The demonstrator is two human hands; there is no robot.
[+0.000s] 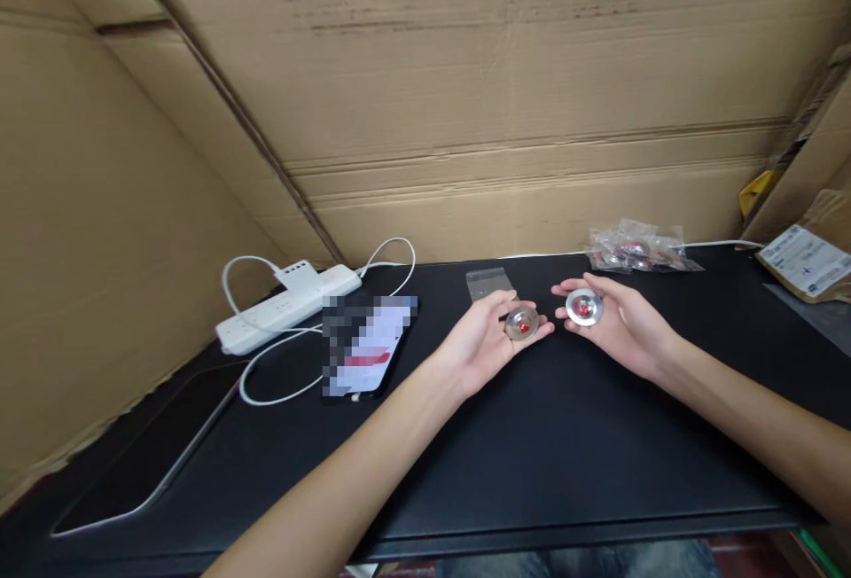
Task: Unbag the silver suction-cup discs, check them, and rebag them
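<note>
My left hand (pixel 488 334) is turned palm up and holds a round silvery metal disc with a red centre (pixel 522 324) on its fingers. A second disc of the same look, a shiny metal disc with a red middle (pixel 585 307), sits in the fingers of my right hand (pixel 621 321), also palm up. The two hands are close together but apart, above the black tabletop (pixel 519 463). Just behind my left hand lies a clear plastic bag (pixel 490 283), partly hidden by it.
Several clear bags with red and metal pieces (pixel 638 248) lie at the back right. Further right is a brown package with a white label (pixel 808 261). A phone (pixel 372 352), a white power strip with cables (pixel 285 308) and a dark flat panel (pixel 152 445) are left. Cardboard walls (pixel 505 99) enclose the table.
</note>
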